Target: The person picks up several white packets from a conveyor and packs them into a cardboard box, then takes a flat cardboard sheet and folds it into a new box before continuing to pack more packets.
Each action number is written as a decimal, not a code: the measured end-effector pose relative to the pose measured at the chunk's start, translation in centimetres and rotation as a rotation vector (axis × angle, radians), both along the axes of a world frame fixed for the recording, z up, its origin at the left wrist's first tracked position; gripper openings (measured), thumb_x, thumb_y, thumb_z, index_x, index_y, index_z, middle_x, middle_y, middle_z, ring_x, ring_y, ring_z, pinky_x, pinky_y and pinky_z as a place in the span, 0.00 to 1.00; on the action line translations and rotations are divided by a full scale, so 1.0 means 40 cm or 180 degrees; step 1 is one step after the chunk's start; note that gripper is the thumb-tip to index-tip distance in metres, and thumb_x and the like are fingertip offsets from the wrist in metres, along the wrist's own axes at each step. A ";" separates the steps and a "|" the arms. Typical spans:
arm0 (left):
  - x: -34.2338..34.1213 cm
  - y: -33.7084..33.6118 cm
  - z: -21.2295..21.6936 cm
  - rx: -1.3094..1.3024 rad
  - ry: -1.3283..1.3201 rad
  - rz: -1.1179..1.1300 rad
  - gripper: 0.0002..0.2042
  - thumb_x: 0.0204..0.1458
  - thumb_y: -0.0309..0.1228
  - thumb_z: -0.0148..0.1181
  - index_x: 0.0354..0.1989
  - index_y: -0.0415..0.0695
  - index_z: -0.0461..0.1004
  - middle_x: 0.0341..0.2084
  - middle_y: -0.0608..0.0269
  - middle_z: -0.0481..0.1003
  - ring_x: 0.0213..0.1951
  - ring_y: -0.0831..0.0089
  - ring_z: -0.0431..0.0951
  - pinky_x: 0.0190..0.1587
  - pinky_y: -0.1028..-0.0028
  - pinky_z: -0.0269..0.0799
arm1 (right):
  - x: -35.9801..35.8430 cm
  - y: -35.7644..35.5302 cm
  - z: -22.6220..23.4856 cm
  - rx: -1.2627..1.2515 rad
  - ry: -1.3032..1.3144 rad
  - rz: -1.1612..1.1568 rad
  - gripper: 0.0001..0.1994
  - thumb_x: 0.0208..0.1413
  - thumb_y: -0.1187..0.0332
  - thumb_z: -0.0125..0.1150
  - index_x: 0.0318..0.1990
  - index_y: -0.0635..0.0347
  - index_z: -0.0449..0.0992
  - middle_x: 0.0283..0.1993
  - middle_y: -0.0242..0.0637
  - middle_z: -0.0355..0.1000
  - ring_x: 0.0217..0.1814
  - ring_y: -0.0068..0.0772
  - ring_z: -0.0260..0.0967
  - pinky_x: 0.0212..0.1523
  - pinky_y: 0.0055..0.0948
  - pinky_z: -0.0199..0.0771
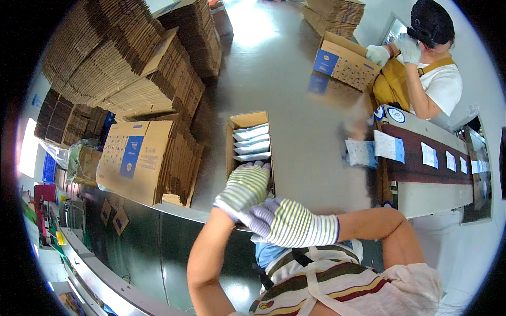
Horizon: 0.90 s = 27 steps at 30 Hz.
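Note:
An open narrow carton [229, 138] stands near the table's front edge, with several pale, flat packets [251, 142] standing in a row inside. My left hand [243, 185], in a striped glove with purple fingertips, reaches into the carton's near end. Its fingers are bent together, and whatever they grip is hidden by the hand. My right hand [290, 222], gloved alike, crosses in front at the carton's near edge, against the left glove's cuff. Those fingers are curled together too; I cannot make out what is in them.
Stacks of flattened cartons [126, 152] line the table's left side. On the right, a belt conveyor [411, 150] carries several packets [389, 146], and a blurred packet [359, 152] is at its end. Across the grey table [300, 137], a co-worker [421, 68] in white gloves touches an open carton [345, 66].

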State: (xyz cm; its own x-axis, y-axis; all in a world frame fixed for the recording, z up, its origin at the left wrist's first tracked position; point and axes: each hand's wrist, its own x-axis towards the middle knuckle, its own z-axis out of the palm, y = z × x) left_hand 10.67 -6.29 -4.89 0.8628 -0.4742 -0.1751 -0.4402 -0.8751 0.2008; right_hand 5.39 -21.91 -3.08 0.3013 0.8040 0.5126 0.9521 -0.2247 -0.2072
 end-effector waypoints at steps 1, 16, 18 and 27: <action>-0.017 0.019 0.055 -0.0388 -0.0049 -0.0134 0.17 0.53 0.31 0.51 0.49 0.37 0.70 0.43 0.44 0.74 0.47 0.50 0.74 0.49 0.60 0.70 | -0.006 0.004 -0.012 -0.0009 -0.0272 -0.0026 0.25 0.51 0.63 0.52 0.57 0.64 0.66 0.35 0.42 0.70 0.30 0.38 0.68 0.30 0.37 0.71; -0.135 0.416 0.078 0.1116 -0.2216 0.2122 0.28 0.50 0.36 0.59 0.58 0.39 0.60 0.57 0.44 0.61 0.61 0.43 0.58 0.62 0.52 0.55 | 0.660 0.158 0.007 -0.1150 -0.0859 -0.2279 0.39 0.54 0.51 0.53 0.69 0.61 0.46 0.71 0.50 0.44 0.74 0.51 0.40 0.71 0.49 0.35; -0.155 0.416 0.056 0.1120 -0.2006 0.2471 0.32 0.49 0.38 0.60 0.61 0.38 0.57 0.59 0.43 0.59 0.61 0.44 0.58 0.63 0.52 0.54 | 0.584 0.152 -0.021 -0.1260 -0.0722 -0.1760 0.41 0.53 0.48 0.54 0.68 0.59 0.47 0.71 0.48 0.45 0.74 0.47 0.39 0.71 0.47 0.36; -0.311 0.266 0.211 0.0553 -0.2445 0.2150 0.23 0.51 0.21 0.54 0.59 0.41 0.64 0.54 0.50 0.69 0.54 0.55 0.71 0.57 0.63 0.65 | 0.292 0.012 -0.215 -0.0488 0.1049 -0.0575 0.38 0.49 0.50 0.61 0.63 0.61 0.56 0.65 0.51 0.55 0.66 0.52 0.53 0.65 0.48 0.54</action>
